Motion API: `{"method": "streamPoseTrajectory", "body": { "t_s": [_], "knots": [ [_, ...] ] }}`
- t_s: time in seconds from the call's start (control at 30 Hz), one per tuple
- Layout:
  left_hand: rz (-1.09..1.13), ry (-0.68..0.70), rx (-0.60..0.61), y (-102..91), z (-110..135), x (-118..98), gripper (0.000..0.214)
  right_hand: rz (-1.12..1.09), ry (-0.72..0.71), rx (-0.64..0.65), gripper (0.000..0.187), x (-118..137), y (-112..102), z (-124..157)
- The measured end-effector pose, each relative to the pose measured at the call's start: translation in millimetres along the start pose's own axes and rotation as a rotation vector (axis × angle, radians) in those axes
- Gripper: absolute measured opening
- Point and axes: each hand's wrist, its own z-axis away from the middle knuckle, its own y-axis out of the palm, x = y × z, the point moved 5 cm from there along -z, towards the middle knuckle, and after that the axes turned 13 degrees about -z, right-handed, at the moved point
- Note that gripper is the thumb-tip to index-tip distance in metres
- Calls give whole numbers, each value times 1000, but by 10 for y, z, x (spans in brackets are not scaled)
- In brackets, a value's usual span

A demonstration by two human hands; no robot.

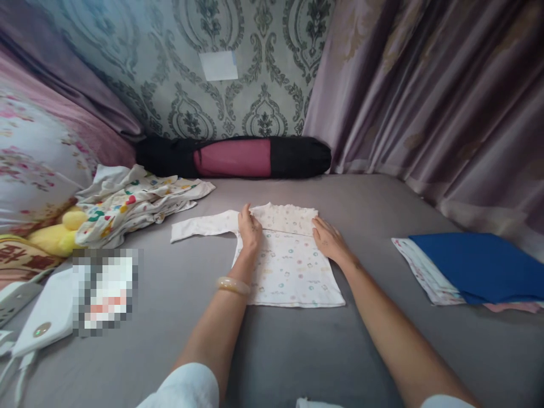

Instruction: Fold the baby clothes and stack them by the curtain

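Note:
A small white baby shirt [289, 272] with tiny coloured prints lies flat on the grey bed surface [297, 351]. Its right sleeve is folded across the chest, while the left sleeve [202, 225] stretches out to the left. My left hand [249, 229] rests on the shirt's left shoulder, fingers together and pressed on the cloth. A pale bangle [232, 285] sits on that wrist. My right hand [329, 238] lies flat on the shirt's right shoulder, fingers stretched out over the folded sleeve.
A heap of printed white clothes [136, 201] lies at the left beside a yellow plush toy [57, 235]. A black and red roll bag [233, 157] lies against the wall. Folded clothes with a blue piece on top [480, 266] lie at the right. White devices [42, 317] sit at the near left.

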Motion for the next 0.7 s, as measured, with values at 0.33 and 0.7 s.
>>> {"method": "streamPoseTrajectory", "body": {
  "t_s": [0.33, 0.7],
  "knots": [
    [-59, 173, 146, 81, 122, -112, 47, 9, -116, 155, 53, 967, 332, -283],
    [-336, 376, 227, 95, 182, -183, 27, -11, -18, 130, 62, 1086, 632, -386]
  ]
}}
